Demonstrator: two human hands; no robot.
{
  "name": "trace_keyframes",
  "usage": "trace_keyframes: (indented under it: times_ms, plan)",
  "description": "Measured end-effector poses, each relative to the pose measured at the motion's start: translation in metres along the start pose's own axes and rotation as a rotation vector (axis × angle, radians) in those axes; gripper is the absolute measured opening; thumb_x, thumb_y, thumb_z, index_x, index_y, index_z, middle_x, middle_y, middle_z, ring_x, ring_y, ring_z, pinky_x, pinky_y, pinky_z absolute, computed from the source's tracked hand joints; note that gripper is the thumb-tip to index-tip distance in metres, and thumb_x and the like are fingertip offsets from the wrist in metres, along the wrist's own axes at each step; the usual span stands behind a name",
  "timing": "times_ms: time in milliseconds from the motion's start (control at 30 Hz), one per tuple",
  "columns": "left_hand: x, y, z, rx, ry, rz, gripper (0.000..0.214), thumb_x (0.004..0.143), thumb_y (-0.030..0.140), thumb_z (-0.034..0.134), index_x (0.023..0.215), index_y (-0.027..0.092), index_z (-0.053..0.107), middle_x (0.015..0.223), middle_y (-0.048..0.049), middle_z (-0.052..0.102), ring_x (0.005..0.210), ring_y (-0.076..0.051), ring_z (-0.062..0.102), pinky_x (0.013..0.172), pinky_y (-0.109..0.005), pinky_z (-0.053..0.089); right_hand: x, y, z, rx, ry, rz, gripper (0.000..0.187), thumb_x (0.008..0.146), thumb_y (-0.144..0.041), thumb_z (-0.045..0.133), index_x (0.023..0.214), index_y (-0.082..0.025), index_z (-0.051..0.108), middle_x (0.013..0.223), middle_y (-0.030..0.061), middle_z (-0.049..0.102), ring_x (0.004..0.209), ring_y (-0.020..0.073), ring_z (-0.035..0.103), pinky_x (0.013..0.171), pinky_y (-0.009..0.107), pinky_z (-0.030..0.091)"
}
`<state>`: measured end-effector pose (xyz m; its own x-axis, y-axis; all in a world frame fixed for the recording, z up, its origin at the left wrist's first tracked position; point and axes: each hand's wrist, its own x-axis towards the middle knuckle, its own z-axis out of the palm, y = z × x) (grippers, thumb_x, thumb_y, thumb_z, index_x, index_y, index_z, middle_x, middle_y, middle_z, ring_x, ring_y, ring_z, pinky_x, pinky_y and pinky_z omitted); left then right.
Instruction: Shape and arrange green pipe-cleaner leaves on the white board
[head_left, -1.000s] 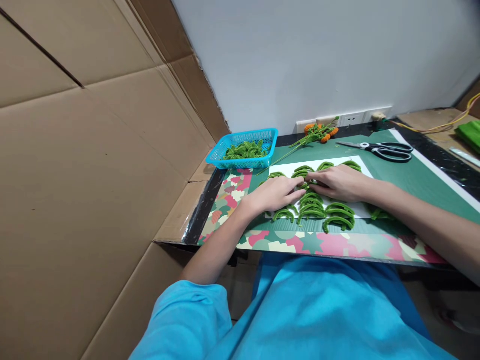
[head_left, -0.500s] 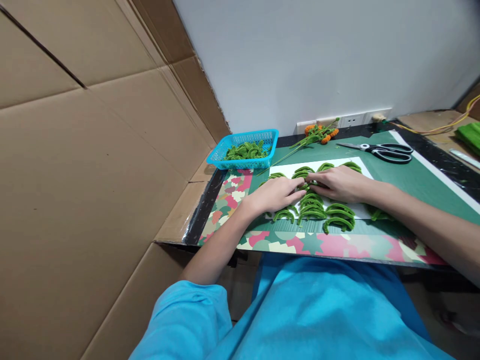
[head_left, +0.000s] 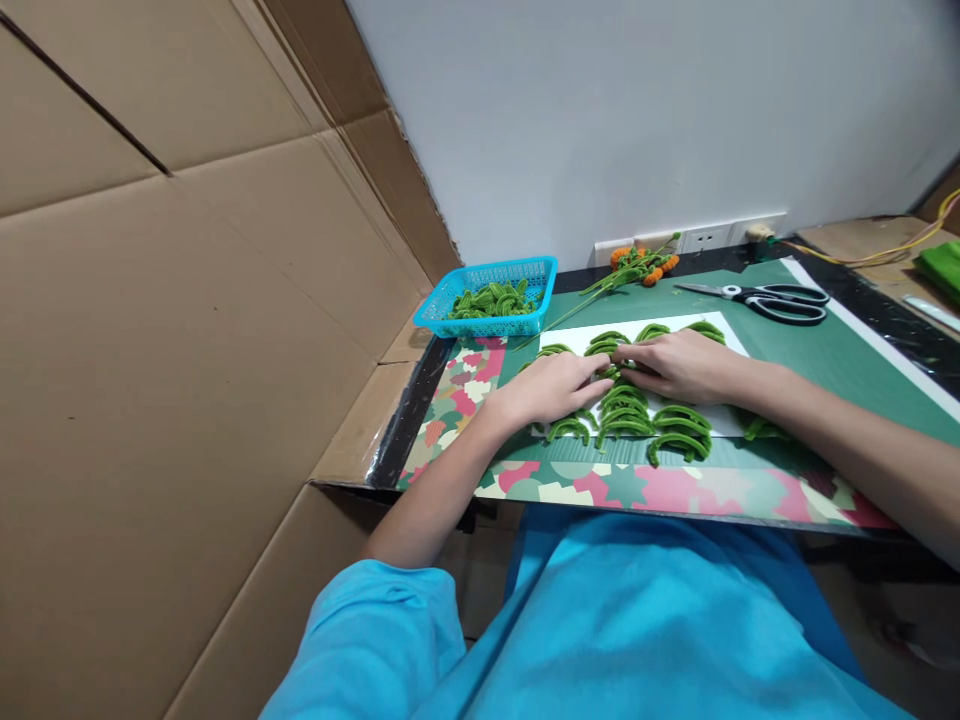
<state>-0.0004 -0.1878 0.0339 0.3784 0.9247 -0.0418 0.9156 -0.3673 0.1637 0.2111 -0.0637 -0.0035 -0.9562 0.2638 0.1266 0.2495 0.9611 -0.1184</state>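
Several green curved fuzzy pieces [head_left: 679,432] lie in rows on a white sheet [head_left: 724,335] on the green mat. My left hand [head_left: 547,387] and my right hand [head_left: 679,363] rest palm down on the sheet, their fingertips meeting at one green piece [head_left: 611,371] in the middle. Both hands have fingers drawn together around that piece. More curved pieces lie under and beside my forearms.
A blue plastic basket [head_left: 491,272] with more green pieces stands at the back left. A green stem with orange flowers [head_left: 637,265] and black-handled scissors [head_left: 772,300] lie behind the sheet. Cardboard walls stand on the left. Wall sockets [head_left: 701,238] are at the back.
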Motion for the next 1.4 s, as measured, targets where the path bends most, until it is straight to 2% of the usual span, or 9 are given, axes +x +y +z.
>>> trace_keyframes:
  times_ms: [400, 800, 1400]
  plan:
    - [-0.0001, 0.0024, -0.0002, -0.013, -0.026, -0.035, 0.035, 0.111, 0.046, 0.041, 0.118, 0.02, 0.063, 0.092, -0.0074, 0.072, 0.085, -0.024, 0.068, 0.07, -0.03, 0.042, -0.0014, -0.0016, -0.0015, -0.029, 0.009, -0.01, 0.031, 0.11, -0.038, 0.037, 0.11, -0.021, 0.063, 0.088, 0.0089, 0.074, 0.071, 0.0216, 0.064, 0.062, 0.032, 0.026]
    - [-0.0006, 0.0026, -0.0019, -0.036, -0.026, -0.01, 0.033, 0.111, 0.045, 0.04, 0.111, 0.02, 0.062, 0.084, -0.0047, 0.07, 0.078, -0.022, 0.066, 0.064, -0.031, 0.035, -0.0011, -0.0023, -0.0025, -0.031, -0.014, 0.012, 0.03, 0.109, -0.038, 0.039, 0.113, -0.02, 0.063, 0.093, 0.0104, 0.075, 0.074, 0.023, 0.066, 0.061, 0.032, 0.027]
    - [-0.0003, 0.0018, -0.0009, -0.026, -0.019, -0.007, 0.034, 0.111, 0.046, 0.039, 0.112, 0.02, 0.062, 0.087, -0.0054, 0.072, 0.08, -0.022, 0.067, 0.067, -0.03, 0.038, -0.0015, -0.0001, -0.0005, -0.037, -0.008, 0.018, 0.032, 0.109, -0.039, 0.039, 0.115, -0.021, 0.065, 0.089, 0.0092, 0.075, 0.072, 0.0225, 0.065, 0.061, 0.031, 0.026]
